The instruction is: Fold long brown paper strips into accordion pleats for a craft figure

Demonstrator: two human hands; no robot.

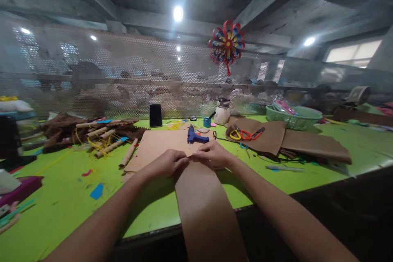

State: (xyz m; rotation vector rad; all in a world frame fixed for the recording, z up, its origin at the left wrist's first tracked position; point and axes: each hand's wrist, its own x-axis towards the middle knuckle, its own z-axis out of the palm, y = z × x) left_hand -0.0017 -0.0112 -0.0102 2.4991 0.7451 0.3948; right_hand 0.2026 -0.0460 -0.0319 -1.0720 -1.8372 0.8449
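A long strip of brown paper (204,208) runs from the table edge toward me and hangs over the front. My left hand (167,163) and my right hand (211,154) meet at its far end, fingers pinched closed on the paper's edge. Under the strip's far end lies a flat cardboard sheet (159,145). A blue glue gun (195,136) rests on the cardboard just beyond my hands.
Rolled paper tubes and yellow strips (106,139) lie at the left. A black phone (155,115) stands at the back. Scissors (245,134) lie on brown sheets (307,143) at the right, near a green basket (293,118). The green tabletop (61,196) is bounded by a mesh screen behind.
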